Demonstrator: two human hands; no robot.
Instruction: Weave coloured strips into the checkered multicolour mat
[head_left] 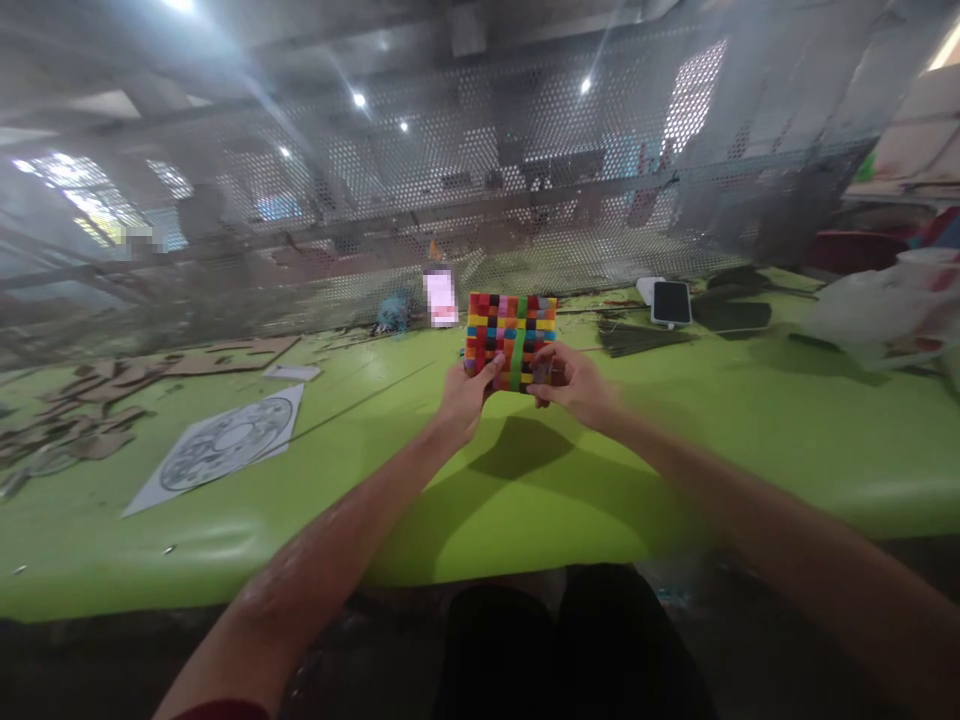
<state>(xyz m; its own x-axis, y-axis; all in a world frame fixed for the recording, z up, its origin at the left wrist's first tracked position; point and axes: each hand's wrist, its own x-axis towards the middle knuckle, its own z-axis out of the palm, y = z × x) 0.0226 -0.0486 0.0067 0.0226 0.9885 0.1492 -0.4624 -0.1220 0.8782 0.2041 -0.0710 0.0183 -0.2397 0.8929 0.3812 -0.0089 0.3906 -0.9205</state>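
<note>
A woven mat of many-coloured strips point(511, 335) is held upright above the green table point(525, 480), a green strip running down its middle. My left hand point(466, 392) grips its lower left edge, thumb on the front. At the lower right edge, my right hand point(571, 383) pinches the weave with closed fingers. Both forearms reach in from the bottom of the view.
A printed sheet with a round pattern point(225, 442) lies at the left, beside scattered cardboard cut-outs point(97, 400). A phone point(671, 301) and dark strips point(637, 338) lie behind at the right. White bags point(885, 300) sit far right. Perforated metal mesh point(480, 170) backs the table.
</note>
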